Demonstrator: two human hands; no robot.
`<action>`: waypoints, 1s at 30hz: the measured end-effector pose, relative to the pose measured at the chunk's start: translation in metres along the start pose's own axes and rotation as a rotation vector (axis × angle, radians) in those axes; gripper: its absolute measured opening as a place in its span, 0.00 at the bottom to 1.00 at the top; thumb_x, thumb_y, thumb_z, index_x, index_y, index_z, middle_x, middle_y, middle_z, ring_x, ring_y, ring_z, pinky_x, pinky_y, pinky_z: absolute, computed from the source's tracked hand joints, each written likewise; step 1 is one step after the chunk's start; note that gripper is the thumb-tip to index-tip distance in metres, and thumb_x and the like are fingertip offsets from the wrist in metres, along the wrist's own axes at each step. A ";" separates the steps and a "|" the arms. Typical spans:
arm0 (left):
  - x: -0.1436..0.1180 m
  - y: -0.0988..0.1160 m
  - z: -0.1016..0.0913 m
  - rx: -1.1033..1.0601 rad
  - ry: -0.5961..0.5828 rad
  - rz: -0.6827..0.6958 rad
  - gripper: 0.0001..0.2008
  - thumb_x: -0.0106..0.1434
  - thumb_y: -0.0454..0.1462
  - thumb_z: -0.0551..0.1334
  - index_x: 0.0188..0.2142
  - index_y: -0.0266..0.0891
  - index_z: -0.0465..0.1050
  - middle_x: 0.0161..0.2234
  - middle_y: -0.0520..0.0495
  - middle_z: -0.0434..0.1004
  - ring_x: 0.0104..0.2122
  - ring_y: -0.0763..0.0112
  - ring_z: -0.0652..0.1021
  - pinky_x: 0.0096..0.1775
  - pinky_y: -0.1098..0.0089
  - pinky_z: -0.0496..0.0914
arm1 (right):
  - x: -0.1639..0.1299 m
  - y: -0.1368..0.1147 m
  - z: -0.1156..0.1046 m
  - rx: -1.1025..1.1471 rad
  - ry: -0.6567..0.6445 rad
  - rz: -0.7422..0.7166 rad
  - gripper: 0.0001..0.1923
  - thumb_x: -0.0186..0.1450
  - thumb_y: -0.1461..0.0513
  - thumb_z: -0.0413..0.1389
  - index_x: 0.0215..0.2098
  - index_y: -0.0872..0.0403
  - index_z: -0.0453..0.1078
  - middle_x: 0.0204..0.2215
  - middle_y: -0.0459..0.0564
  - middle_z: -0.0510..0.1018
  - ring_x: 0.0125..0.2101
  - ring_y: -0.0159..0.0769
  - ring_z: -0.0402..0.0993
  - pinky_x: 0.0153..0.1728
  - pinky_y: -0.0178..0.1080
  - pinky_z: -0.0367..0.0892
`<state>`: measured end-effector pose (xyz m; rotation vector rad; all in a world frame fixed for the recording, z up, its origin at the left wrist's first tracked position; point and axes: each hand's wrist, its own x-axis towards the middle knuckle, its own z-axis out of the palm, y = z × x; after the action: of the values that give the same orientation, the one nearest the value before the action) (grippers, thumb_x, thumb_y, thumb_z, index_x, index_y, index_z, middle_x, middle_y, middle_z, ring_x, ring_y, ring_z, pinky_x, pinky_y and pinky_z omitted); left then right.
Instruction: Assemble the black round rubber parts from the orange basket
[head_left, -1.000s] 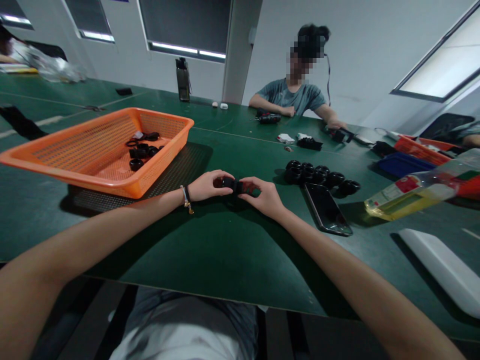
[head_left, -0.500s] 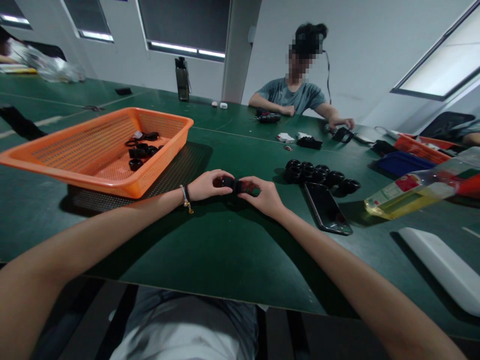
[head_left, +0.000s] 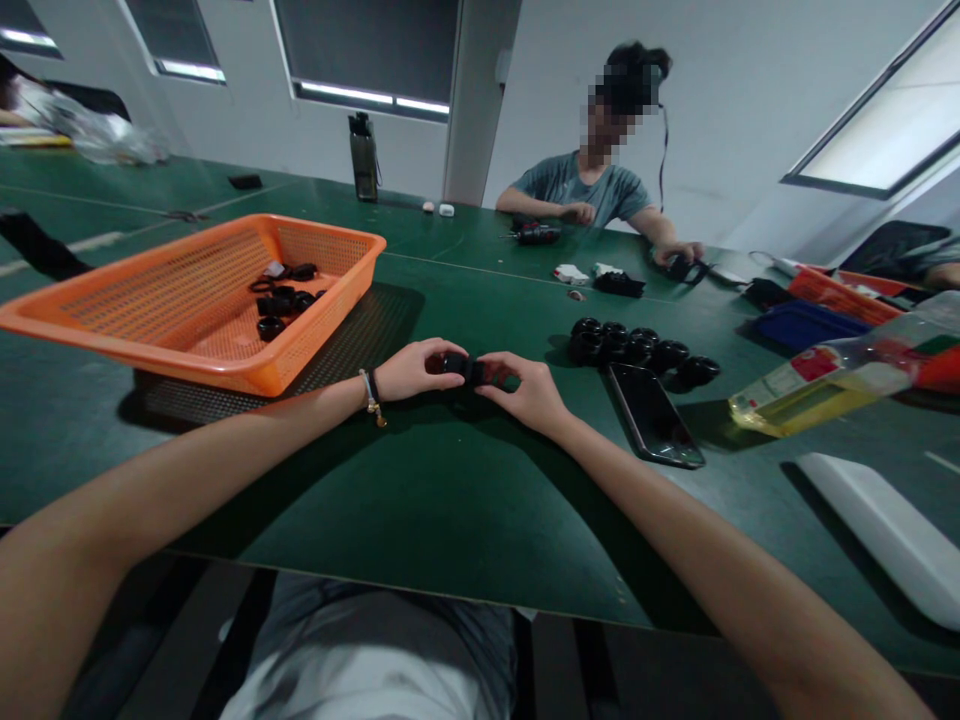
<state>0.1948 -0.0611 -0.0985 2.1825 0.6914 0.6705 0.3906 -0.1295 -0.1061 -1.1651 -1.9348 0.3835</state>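
Observation:
Above the green table (head_left: 450,500), my left hand (head_left: 412,370) is closed with thumb and fingers around a black round part (head_left: 454,363). My right hand (head_left: 529,392) pinches a second black part (head_left: 478,373), mostly covered by its fingers. The two parts meet end to end, or nearly so; I cannot tell whether they are joined. Right of my hands, several black cylindrical pieces (head_left: 641,348) stand in a cluster. More black pieces (head_left: 281,303) and a thin cable lie inside the orange perforated basket (head_left: 330,340) on the left.
A phone (head_left: 654,415) lies right of my right hand. Beyond it are a bottle of yellow liquid (head_left: 825,385) and a white slab (head_left: 885,535). Across the table a person (head_left: 585,190) handles a black object beside a power tool (head_left: 536,233). A dark water bottle (head_left: 363,160) stands far back.
My hands and the two parts stay in nearly the same place. Across the table, the person's head has shifted slightly right and one of their hands has lifted a little.

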 end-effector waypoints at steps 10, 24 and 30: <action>-0.001 0.000 0.000 -0.006 0.004 -0.004 0.19 0.53 0.42 0.62 0.43 0.34 0.70 0.39 0.45 0.72 0.36 0.70 0.73 0.39 0.70 0.67 | 0.000 0.002 -0.001 -0.003 -0.006 -0.001 0.13 0.54 0.63 0.59 0.39 0.54 0.70 0.28 0.46 0.77 0.28 0.33 0.73 0.33 0.38 0.69; -0.001 0.001 0.000 0.002 -0.008 -0.027 0.20 0.53 0.42 0.62 0.44 0.34 0.69 0.40 0.44 0.72 0.35 0.70 0.73 0.37 0.70 0.67 | 0.000 0.001 -0.001 -0.011 -0.012 0.001 0.13 0.53 0.63 0.60 0.39 0.53 0.70 0.28 0.46 0.77 0.28 0.33 0.73 0.32 0.38 0.69; -0.001 0.000 0.000 -0.019 -0.005 -0.016 0.20 0.53 0.42 0.62 0.43 0.34 0.69 0.40 0.44 0.72 0.35 0.70 0.73 0.38 0.70 0.68 | 0.000 -0.002 -0.001 -0.011 -0.011 0.005 0.13 0.53 0.63 0.60 0.38 0.54 0.70 0.27 0.46 0.77 0.27 0.33 0.73 0.31 0.37 0.69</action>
<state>0.1947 -0.0619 -0.0985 2.1583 0.6968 0.6610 0.3906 -0.1304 -0.1044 -1.1775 -1.9463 0.3831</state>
